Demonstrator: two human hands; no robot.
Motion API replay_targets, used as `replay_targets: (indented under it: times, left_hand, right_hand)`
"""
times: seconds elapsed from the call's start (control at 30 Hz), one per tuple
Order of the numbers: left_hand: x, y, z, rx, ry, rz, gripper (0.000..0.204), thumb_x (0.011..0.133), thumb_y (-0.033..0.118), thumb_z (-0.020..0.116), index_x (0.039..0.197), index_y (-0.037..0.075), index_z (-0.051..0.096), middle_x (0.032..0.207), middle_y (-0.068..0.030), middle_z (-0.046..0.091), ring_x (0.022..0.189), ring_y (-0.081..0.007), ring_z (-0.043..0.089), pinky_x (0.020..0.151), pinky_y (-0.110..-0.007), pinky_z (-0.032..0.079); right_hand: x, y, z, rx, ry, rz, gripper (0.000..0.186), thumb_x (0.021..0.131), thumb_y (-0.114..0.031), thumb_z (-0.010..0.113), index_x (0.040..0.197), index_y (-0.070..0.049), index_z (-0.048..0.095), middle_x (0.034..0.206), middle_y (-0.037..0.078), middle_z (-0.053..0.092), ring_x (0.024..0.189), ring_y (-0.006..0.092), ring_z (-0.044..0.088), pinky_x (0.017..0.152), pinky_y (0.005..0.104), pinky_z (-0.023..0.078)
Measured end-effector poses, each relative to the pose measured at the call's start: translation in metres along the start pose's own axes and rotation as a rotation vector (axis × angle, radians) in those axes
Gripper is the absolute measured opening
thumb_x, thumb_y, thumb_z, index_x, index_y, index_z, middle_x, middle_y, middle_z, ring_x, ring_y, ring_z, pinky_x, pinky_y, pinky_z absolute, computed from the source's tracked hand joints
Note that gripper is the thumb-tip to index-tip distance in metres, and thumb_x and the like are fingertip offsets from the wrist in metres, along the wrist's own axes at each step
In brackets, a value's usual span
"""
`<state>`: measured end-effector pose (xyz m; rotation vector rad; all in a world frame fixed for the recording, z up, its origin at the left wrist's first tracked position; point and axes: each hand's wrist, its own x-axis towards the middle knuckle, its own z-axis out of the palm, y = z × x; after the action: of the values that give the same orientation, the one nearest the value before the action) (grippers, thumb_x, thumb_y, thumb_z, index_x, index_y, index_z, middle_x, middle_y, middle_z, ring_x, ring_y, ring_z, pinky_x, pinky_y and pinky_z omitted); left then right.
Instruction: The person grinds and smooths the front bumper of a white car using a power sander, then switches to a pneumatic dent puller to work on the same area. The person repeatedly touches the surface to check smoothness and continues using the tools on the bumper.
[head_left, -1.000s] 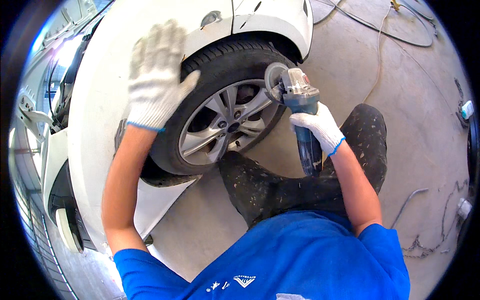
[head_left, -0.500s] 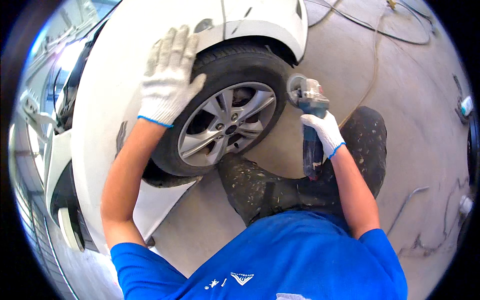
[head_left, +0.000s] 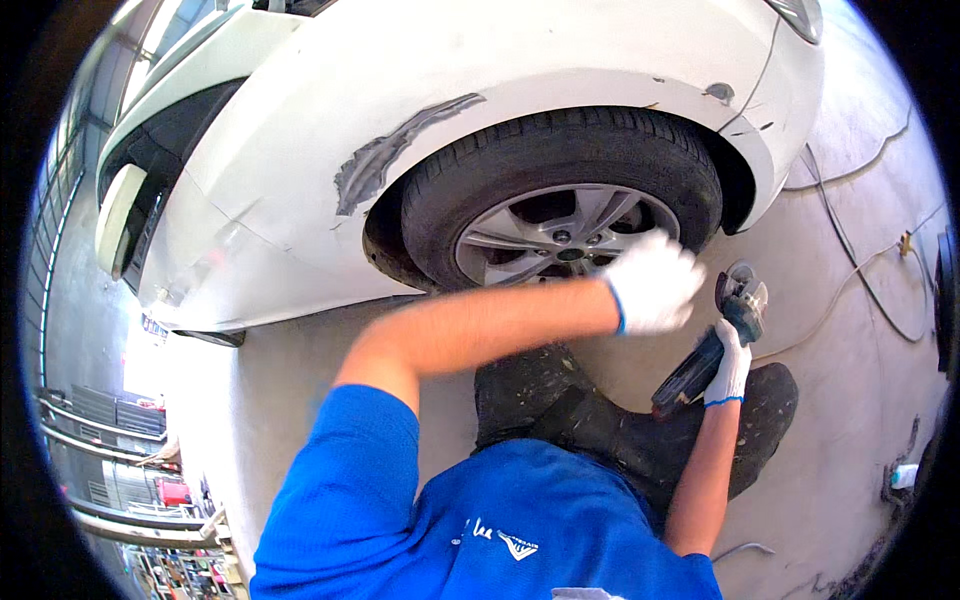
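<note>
My right hand (head_left: 731,365), in a white glove with a blue cuff, is wrapped round the body of an angle grinder (head_left: 692,370). The grinder's disc end points away from me, and its rear end lies over my dark, paint-flecked trousers. My left hand (head_left: 655,284), gloved the same way, is smeared by motion, so its fingers cannot be made out. It hovers in front of the car wheel (head_left: 560,150), hiding part of the silver rim. Above the wheel is the white car fender (head_left: 560,60), with a rough grey patch (head_left: 395,150) on the left of the arch.
Hoses and cables (head_left: 850,240) trail over the grey floor at the right. A thin cord runs from near the grinder. Far left, the car's door opening (head_left: 165,165) shows, with racks and clutter (head_left: 170,500) below it.
My view has shifted left along the car, bringing the grey patch into full sight. My left hand has come off the fender and swung right, across the wheel. The grinder stays in my right hand, now tilted.
</note>
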<state>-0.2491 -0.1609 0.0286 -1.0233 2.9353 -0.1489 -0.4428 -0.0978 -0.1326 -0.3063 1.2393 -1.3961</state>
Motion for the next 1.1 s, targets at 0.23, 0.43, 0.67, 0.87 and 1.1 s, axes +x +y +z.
replay_targets:
  times: [0.23,0.43,0.67,0.87,1.1]
  left_hand:
    - [-0.054,0.091,0.099,-0.714,-0.414,-0.297,0.089,0.077,0.045,0.07,0.141,-0.01,0.042,0.101,-0.0273,0.071,0.092,-0.0406,0.071,0.084,-0.047,0.055]
    - [-0.072,0.131,0.149,-0.703,-0.173,-0.415,0.1,0.072,0.034,0.08,0.143,-0.015,0.031,0.092,-0.0275,0.071,0.085,-0.04,0.071,0.077,-0.045,0.057]
    - [-0.08,0.138,0.154,-0.723,-0.154,-0.485,0.093,0.071,0.025,0.078,0.142,-0.016,0.032,0.088,-0.028,0.07,0.082,-0.0404,0.071,0.075,-0.047,0.057]
    - [-0.078,0.133,0.15,-0.76,-0.16,-0.483,0.092,0.072,0.026,0.077,0.142,-0.013,0.032,0.091,-0.0295,0.07,0.085,-0.0425,0.071,0.078,-0.048,0.057]
    - [-0.086,0.137,0.15,-0.742,-0.161,-0.546,0.091,0.075,0.028,0.076,0.143,-0.011,0.031,0.107,-0.0345,0.066,0.098,-0.0455,0.068,0.088,-0.05,0.054]
  right_hand:
    - [0.015,0.018,-0.005,-0.119,0.007,-0.038,0.032,0.084,-0.016,0.074,0.111,-0.004,0.063,0.088,0.005,0.065,0.074,0.0183,0.063,0.069,0.0332,0.051]
    - [0.013,0.039,0.0,-0.195,-0.011,-0.067,0.031,0.083,-0.011,0.074,0.11,-0.002,0.062,0.087,0.007,0.065,0.072,0.0204,0.064,0.067,0.0355,0.054]
    - [0.009,0.043,0.009,-0.288,-0.016,-0.092,0.033,0.083,-0.011,0.074,0.111,-0.001,0.06,0.087,0.008,0.065,0.072,0.0205,0.065,0.067,0.0348,0.055]
    - [0.011,0.045,0.004,-0.27,-0.003,-0.103,0.031,0.085,-0.018,0.074,0.109,-0.005,0.059,0.084,0.007,0.063,0.07,0.0191,0.063,0.066,0.0354,0.054]
    - [-0.002,0.04,0.016,-0.25,-0.044,-0.066,0.027,0.083,-0.01,0.074,0.106,-0.003,0.062,0.088,0.006,0.064,0.073,0.0178,0.062,0.068,0.0335,0.052]
